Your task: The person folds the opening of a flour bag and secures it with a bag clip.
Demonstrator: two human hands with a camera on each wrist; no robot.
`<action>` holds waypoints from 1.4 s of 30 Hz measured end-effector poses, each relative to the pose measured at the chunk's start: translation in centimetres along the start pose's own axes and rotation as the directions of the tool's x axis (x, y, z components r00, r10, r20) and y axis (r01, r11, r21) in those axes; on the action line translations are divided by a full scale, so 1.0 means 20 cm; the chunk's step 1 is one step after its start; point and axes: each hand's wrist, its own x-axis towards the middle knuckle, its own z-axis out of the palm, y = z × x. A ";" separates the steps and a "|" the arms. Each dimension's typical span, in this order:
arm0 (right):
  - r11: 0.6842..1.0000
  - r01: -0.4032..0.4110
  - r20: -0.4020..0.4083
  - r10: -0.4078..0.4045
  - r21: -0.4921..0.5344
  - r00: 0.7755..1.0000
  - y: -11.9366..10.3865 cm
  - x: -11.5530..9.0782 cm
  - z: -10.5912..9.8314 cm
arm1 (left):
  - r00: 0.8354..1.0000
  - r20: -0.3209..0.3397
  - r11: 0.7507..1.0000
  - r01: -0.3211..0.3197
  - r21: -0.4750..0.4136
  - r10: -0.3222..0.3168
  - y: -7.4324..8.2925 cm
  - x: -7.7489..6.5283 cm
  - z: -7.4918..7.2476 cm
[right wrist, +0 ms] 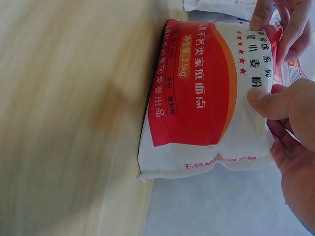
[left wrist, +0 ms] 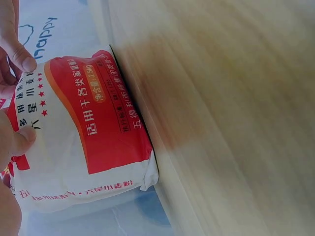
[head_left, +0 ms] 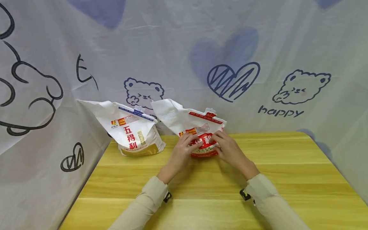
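A red and white flour bag (head_left: 205, 140) stands at the back of the table, its folded top held by a red clip (head_left: 205, 116). My left hand (head_left: 182, 148) grips the bag's left side, thumb on the front. On the right side my right hand (head_left: 231, 151) pinches the paper, its thumb (right wrist: 268, 104) pressed near the printed stars. Both thumbs lie on the upper part of the front in the right wrist view. The bag's lower front (left wrist: 118, 118) bulges, with its base down on the wood.
Left of it stands another flour bag (head_left: 138, 137), white and gold, closed with a blue clip (head_left: 136, 113). The yellow wooden table (head_left: 258, 179) reaches back to a printed cloth (head_left: 178, 64) with hearts and bears. More of that cloth hangs along the left side.
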 end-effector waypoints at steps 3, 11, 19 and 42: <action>1.000 0.012 0.006 -0.012 0.020 1.000 0.00 0.03 0.02 | 1.000 -0.026 1.000 0.012 -0.009 -0.012 -0.02 -0.01 -0.01; 0.998 -0.014 0.017 0.013 0.054 1.000 0.00 0.09 0.05 | 0.998 -0.040 0.998 0.054 -0.031 -0.055 -0.07 0.00 -0.02; 0.997 -0.032 0.041 0.029 0.064 0.999 0.02 0.09 0.05 | 0.997 -0.036 0.997 0.063 -0.036 -0.065 -0.07 0.00 0.00; 0.999 -0.012 -0.009 0.013 0.039 1.000 0.04 0.05 0.07 | 0.999 0.014 0.999 0.042 0.009 -0.042 -0.06 -0.02 -0.01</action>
